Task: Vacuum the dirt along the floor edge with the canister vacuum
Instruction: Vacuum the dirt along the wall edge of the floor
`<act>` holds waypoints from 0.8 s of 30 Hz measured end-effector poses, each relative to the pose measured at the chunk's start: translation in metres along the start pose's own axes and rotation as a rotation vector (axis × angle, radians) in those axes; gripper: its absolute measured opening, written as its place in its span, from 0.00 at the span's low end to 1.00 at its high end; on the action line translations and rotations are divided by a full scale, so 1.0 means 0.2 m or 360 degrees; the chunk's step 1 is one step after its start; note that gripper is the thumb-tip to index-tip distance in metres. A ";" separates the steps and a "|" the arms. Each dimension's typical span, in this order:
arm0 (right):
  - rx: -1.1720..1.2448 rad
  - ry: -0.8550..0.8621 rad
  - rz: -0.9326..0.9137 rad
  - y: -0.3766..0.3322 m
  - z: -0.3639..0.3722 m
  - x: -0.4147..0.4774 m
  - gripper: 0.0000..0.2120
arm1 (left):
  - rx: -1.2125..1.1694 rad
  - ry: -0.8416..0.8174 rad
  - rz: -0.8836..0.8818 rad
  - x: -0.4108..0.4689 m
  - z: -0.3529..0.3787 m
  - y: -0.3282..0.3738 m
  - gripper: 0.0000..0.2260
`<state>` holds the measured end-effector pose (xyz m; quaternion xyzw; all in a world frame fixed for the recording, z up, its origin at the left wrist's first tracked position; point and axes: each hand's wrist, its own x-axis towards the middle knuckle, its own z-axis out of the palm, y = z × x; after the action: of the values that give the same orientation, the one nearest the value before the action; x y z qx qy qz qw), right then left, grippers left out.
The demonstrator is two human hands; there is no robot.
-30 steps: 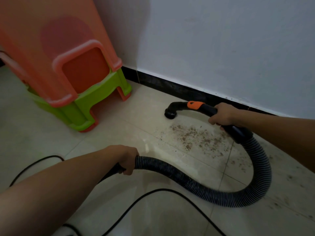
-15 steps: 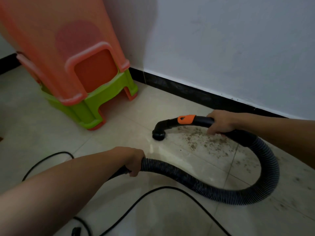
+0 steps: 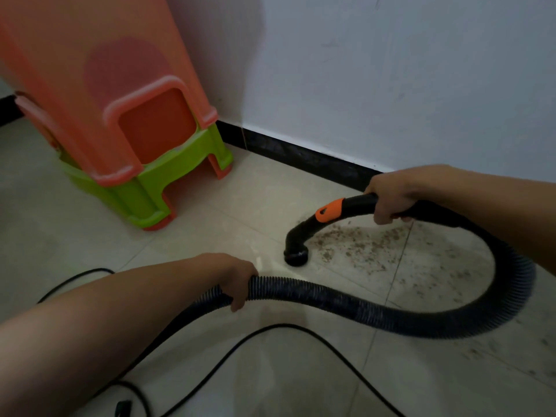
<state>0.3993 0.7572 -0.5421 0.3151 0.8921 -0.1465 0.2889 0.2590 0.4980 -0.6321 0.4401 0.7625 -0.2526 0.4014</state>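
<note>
Tiled floor (image 3: pixel 210 230); right hand (image 3: pixel 391 197) round wand (image 3: pixel 355 206), left hand (image 3: pixel 237 281) round hose (image 3: pixel 361 308)

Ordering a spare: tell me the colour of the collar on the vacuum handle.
Orange collar on black handle; head view.

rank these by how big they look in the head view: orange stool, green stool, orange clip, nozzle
1. orange stool
2. green stool, partly covered by it
3. orange clip and nozzle look alike, so unranked

A plain white wall (image 3: pixel 391 70) meets the glossy beige tiled floor (image 3: pixel 75 230) along a black baseboard (image 3: pixel 301 152). At the left, an orange plastic stool (image 3: pixel 105 85) sits stacked over a green stool (image 3: pixel 144 200). The light is dim.
</note>
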 end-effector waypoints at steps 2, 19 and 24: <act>-0.0079 -0.0016 0.0021 0.00 -0.02 -0.03 0.12 | -0.0009 -0.0019 0.0039 -0.01 0.00 0.03 0.23; -0.0081 -0.0234 0.0101 0.43 0.20 -0.30 0.11 | 0.0157 -0.0106 0.0328 -0.02 0.22 0.41 0.26; -0.0029 -0.0016 0.0154 0.44 0.24 -0.29 0.09 | 0.0192 0.0030 0.0244 -0.03 0.11 0.39 0.27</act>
<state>0.5129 0.7744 -0.5509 0.3544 0.8757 -0.1258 0.3029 0.3380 0.5165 -0.6410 0.5229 0.7136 -0.2625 0.3853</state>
